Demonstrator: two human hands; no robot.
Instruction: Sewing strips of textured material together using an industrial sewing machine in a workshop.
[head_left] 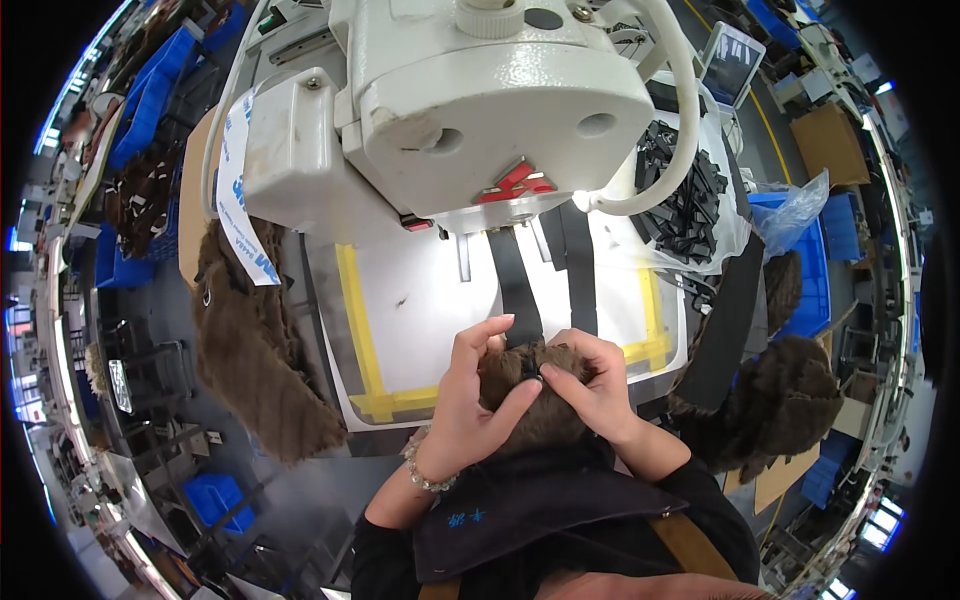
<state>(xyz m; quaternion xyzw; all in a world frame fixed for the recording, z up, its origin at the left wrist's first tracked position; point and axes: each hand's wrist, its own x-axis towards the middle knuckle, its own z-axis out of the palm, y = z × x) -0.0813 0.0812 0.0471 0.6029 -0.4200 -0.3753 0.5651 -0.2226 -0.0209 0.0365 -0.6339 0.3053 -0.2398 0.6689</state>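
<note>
My left hand (468,400) and my right hand (606,394) are closed on a brown fur piece (545,430) at the near edge of the machine bed. Both thumbs press its top near a small dark part (531,369), too small to name. My left index finger stretches forward beside a black strap (515,285), which runs from beneath the white sewing machine head (500,110) to the fur. A second black strap (581,280) lies just to its right. My fingertips under the fur are hidden.
Yellow tape (360,340) borders the white work surface (410,290). Brown fur (255,350) hangs over the left side, with more fur (790,395) on the right. A plastic bag of black parts (685,190) sits at the back right, beside a blue bin (810,285).
</note>
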